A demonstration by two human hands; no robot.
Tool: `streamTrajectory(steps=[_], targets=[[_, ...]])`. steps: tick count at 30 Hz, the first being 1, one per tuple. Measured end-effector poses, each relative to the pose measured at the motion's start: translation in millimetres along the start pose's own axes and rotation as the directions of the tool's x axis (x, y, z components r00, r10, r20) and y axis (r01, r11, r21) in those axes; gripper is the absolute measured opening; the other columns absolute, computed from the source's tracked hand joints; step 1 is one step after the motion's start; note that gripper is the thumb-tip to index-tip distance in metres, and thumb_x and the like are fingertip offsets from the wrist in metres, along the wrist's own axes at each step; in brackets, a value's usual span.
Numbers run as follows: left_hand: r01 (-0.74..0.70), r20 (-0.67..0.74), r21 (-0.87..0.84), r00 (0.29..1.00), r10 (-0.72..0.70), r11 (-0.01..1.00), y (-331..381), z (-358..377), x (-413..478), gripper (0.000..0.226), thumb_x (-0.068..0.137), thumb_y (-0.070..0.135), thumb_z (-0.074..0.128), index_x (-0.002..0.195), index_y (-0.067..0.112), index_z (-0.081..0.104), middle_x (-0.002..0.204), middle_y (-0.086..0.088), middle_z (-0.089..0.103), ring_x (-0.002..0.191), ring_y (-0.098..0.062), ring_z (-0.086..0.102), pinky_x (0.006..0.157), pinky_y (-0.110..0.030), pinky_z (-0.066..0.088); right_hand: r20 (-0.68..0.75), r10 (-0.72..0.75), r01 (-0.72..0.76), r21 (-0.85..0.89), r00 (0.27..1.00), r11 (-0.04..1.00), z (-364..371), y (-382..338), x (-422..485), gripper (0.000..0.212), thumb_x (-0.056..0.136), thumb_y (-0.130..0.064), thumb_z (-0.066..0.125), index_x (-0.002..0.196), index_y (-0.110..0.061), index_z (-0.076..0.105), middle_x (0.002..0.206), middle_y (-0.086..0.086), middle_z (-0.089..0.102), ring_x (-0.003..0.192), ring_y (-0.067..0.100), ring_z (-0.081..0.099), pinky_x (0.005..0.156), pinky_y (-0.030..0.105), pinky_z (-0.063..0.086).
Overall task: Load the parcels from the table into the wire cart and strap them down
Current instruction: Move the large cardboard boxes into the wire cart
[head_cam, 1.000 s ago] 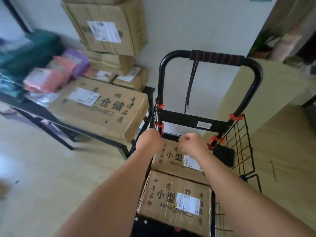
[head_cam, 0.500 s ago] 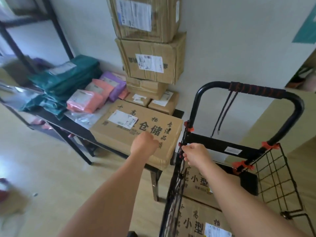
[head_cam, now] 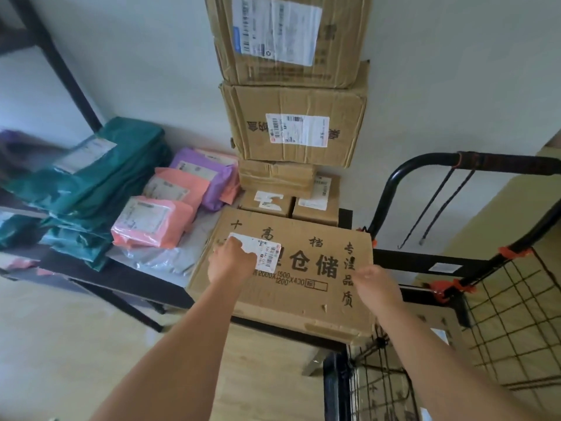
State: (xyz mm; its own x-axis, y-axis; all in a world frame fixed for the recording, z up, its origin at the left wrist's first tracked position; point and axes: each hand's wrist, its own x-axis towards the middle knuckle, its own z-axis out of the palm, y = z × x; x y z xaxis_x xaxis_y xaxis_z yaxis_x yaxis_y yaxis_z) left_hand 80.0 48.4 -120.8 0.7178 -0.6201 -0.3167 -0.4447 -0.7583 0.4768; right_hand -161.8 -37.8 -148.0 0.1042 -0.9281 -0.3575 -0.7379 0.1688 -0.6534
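Reaching for large flat brown cardboard box (head_cam: 303, 299) lying on black tabletop (head_cam: 121, 281) just beside black wire cart (head_cam: 516, 314), with left grip (head_cam: 232, 262) clenched empty over its white label (head_cam: 268, 250) and right grip (head_cam: 378, 284) at its right edge (closure unclear), probably bracketing both sides for lift.

Pale grey wall (head_cam: 425, 86) (evenly lit); light wooden floor (head_cam: 60, 344); black shelving frame (head_cam: 60, 65) left.

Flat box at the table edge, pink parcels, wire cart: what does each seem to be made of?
Flat box: brown cardboard, matte, with scuffed, dented edges and printed characters. Pink parcels: probably plastic mailer bags, slightly glossy and crinkled. Wire cart: seemingly metal tube and wire mesh, black coated; its orange clips are likely plastic.
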Motion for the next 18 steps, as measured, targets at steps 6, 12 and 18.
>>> streamTrajectory(steps=[6,12,18], targets=[[0.068,-0.029,0.009,0.997,-0.067,0.998,-9,1,25,0.062,0.086,0.02,0.056,0.143,0.011,0.033,0.146,-0.017,0.034,0.134,-0.035,0.032,0.109,-0.047,0.033,-0.189,-0.002,-0.007,-0.048,0.982,0.999,8,0,9,0.025,0.093,-0.026,0.061,0.072,-0.03,0.048,0.072,-0.007,0.062,0.061,0.007,0.057,0.049,0.025,0.046],[0.059,-0.043,0.077,0.998,-0.056,0.995,-19,12,44,0.069,0.086,0.023,0.059,0.145,0.013,0.025,0.147,-0.014,0.033,0.135,-0.033,0.031,0.111,-0.046,0.03,-0.136,0.187,-0.186,0.025,0.973,0.982,15,13,19,0.056,0.091,-0.034,0.065,0.138,-0.012,0.044,0.105,0.004,0.058,0.079,0.017,0.055,0.059,0.029,0.045],[0.106,-0.056,0.068,0.993,-0.103,0.992,-24,20,62,0.072,0.085,0.028,0.058,0.146,0.012,0.021,0.145,-0.016,0.035,0.134,-0.034,0.033,0.111,-0.048,0.027,0.074,0.358,-0.365,0.148,0.931,0.919,31,32,26,0.043,0.094,-0.046,0.053,0.121,-0.012,0.054,0.096,0.006,0.062,0.082,0.019,0.055,0.068,0.034,0.042]])
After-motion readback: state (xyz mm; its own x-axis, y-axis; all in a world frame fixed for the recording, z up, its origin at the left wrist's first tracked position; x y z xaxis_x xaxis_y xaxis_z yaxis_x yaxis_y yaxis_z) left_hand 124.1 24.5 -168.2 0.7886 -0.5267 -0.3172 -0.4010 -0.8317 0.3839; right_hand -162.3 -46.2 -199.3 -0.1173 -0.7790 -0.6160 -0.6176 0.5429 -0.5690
